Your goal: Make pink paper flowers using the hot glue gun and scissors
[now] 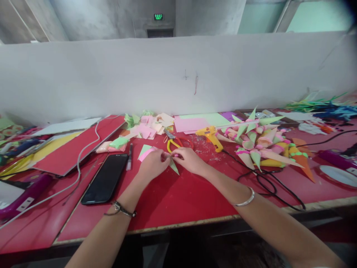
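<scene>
My left hand (154,162) and my right hand (191,160) meet over the red table, fingertips pinched together. Between them a pale green pointed paper piece (174,168) pokes out below the fingers. A speck of pink shows at my right fingertips; what it is I cannot make out. Behind my left hand lie a pink piece (146,153) and a light green paper corner, partly covered by the hand. Scissors (173,145) with yellow and red handles lie just beyond the fingers. A yellow glue gun (211,137) rests to the right of them.
A black phone (106,179) and a slim pen-like tool (129,158) lie to the left. Paper flowers with pointed petals (259,139) are heaped at the right, near a looped black cord (267,184). Behind are pink paper sheets (192,123) and a white partition (134,74).
</scene>
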A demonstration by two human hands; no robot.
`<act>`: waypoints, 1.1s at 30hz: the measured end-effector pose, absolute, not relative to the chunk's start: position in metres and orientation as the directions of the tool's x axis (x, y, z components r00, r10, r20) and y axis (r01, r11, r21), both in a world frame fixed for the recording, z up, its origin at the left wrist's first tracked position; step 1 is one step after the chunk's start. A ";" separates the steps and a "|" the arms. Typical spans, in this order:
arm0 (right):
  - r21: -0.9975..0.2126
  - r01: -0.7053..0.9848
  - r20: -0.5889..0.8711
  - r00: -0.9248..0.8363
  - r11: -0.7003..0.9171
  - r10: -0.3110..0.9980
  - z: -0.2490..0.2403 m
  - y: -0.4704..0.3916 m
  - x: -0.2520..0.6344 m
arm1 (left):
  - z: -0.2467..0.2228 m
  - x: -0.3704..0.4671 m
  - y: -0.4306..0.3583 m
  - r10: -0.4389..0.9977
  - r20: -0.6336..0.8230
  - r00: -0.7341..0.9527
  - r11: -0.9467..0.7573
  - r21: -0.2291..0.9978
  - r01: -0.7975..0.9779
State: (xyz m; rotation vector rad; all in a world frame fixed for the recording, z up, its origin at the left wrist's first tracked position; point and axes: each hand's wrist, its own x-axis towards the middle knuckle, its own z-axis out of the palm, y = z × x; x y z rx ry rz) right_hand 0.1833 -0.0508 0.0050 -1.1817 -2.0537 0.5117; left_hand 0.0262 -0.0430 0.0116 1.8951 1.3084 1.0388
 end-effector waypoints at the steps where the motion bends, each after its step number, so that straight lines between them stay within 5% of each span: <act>1: -0.629 0.597 0.356 -0.348 0.498 0.867 0.004 -0.051 0.183 | 0.011 0.027 -0.046 0.948 0.277 0.155 -0.318 0.815 0.485; 6: -0.767 0.477 0.287 -0.342 0.429 0.895 -0.004 -0.050 0.181 | 0.011 0.028 -0.053 0.961 0.277 -0.009 -0.227 0.805 0.548; 13: -0.964 0.176 0.140 -0.301 0.199 0.943 0.000 -0.051 0.176 | 0.007 0.025 -0.044 0.974 0.173 0.144 -0.208 0.454 0.866; 20: -0.963 0.086 0.258 0.021 0.256 0.966 0.009 -0.044 0.188 | 0.007 0.021 -0.035 0.922 0.224 0.316 -0.382 0.395 0.836; 26: -0.936 -0.254 0.238 0.056 0.244 0.970 0.004 -0.038 0.190 | 0.012 0.027 -0.043 0.851 0.285 0.441 -0.525 0.438 0.730; 33: -0.946 -0.105 0.309 -0.006 0.307 0.951 0.013 -0.048 0.186 | 0.016 0.027 -0.045 0.849 0.330 0.413 -0.528 0.496 0.689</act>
